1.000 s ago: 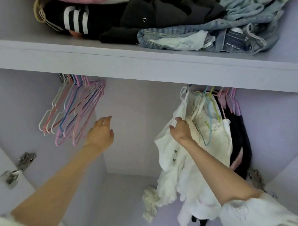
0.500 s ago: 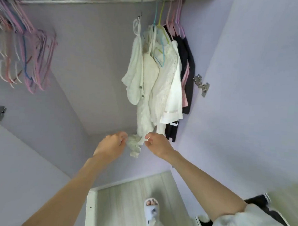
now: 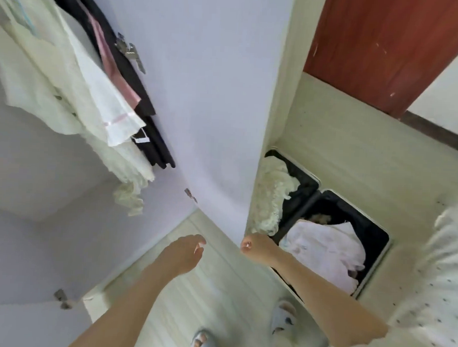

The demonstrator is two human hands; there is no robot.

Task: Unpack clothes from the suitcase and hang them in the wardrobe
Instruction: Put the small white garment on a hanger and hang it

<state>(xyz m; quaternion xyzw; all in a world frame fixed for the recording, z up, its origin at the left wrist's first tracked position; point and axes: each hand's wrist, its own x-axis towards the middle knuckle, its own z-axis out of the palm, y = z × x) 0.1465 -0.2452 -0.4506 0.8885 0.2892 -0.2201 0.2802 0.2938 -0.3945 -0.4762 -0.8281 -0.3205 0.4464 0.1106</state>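
Observation:
White garments (image 3: 69,87) hang at the upper left inside the lilac wardrobe, with black and pink clothes (image 3: 126,90) behind them. An open black suitcase (image 3: 377,237) lies on the floor at the right, holding a cream lacy garment (image 3: 271,198) and a pale pink-white garment (image 3: 327,248). My left hand (image 3: 185,252) hovers over the floor with fingers loosely apart, holding nothing. My right hand (image 3: 258,248) is curled near the suitcase's near edge, just below the cream garment, with nothing visibly in it.
The open wardrobe door (image 3: 213,94) stands between the hanging clothes and the suitcase. A red-brown door (image 3: 385,49) is at the upper right. My slippered feet (image 3: 284,317) stand on the pale wood floor (image 3: 190,303). Metal hinges (image 3: 129,51) stick out from the wardrobe wall.
My view has swung down and right from the hanging clothes to the suitcase. Both hands let go of the white garment's hem and dropped toward the floor and suitcase.

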